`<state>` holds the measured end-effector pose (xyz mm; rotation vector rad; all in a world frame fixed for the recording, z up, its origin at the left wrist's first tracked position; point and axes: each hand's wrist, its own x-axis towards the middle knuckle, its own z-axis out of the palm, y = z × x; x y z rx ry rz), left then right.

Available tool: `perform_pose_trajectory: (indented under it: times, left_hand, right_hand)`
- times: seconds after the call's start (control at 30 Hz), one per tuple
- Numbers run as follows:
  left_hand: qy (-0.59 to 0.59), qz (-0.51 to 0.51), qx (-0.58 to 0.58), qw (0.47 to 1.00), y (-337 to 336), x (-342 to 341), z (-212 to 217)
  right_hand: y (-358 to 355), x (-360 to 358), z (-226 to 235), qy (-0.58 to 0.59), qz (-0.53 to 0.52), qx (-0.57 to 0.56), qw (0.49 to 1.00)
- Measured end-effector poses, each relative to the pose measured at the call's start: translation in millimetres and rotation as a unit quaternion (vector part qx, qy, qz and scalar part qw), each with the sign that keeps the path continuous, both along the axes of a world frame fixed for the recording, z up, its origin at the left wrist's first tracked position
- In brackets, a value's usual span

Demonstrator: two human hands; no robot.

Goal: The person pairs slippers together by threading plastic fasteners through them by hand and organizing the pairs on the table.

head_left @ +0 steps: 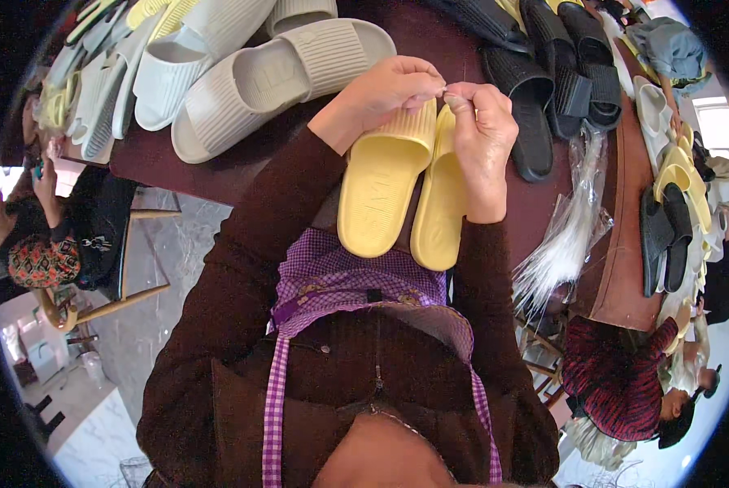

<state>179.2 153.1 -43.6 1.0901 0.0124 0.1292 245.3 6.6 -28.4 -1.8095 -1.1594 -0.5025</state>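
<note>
Two yellow slide slippers stand side by side at the table's near edge, toes pointing away from me; the left slipper (381,191) and the right slipper (439,213) are both empty. Above their straps my hands meet, fingertips pinched together. My left hand (390,91) is closed and bent over the left slipper's strap. Closed as well, my right hand (485,134) lies over the right slipper's upper part, thumb against forefinger. Whatever is between the fingertips is too small and pale to name. Part of both straps is hidden behind my hands.
Large grey slippers (246,98) lie on the dark red table (194,175) at left, black slippers (527,106) at right. A plastic bag of thin clear strands (566,232) hangs near the right edge. Other people sit on both sides, including one in a red-and-black top (613,378).
</note>
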Motion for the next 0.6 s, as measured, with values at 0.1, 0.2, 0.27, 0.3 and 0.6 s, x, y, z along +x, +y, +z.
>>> perform_pose_trajectory:
  times: [0.1, 0.2, 0.27, 0.3, 0.6]
  left_hand:
    - [0.000, -0.015, 0.004, 1.000, 2, 2, 2]
    - [0.007, 0.005, 0.046, 0.999, 2, 9, 0]
    - [0.000, -0.005, 0.068, 0.998, -4, 16, 0]
    - [-0.018, 0.051, 0.116, 0.992, -6, 14, 0]
    - [-0.107, 0.260, 0.198, 0.939, -5, -26, 28]
  right_hand:
    - [1, 2, -3, 0.022, 0.003, -0.008, 1.000]
    - [2, 6, -7, 0.176, 0.022, 0.027, 0.984]
    - [0, 9, -5, 0.122, -0.003, 0.036, 0.992]
    - [-1, 10, -1, 0.072, -0.019, 0.040, 0.996]
    - [-79, -65, 19, 0.107, -0.012, -0.001, 0.994]
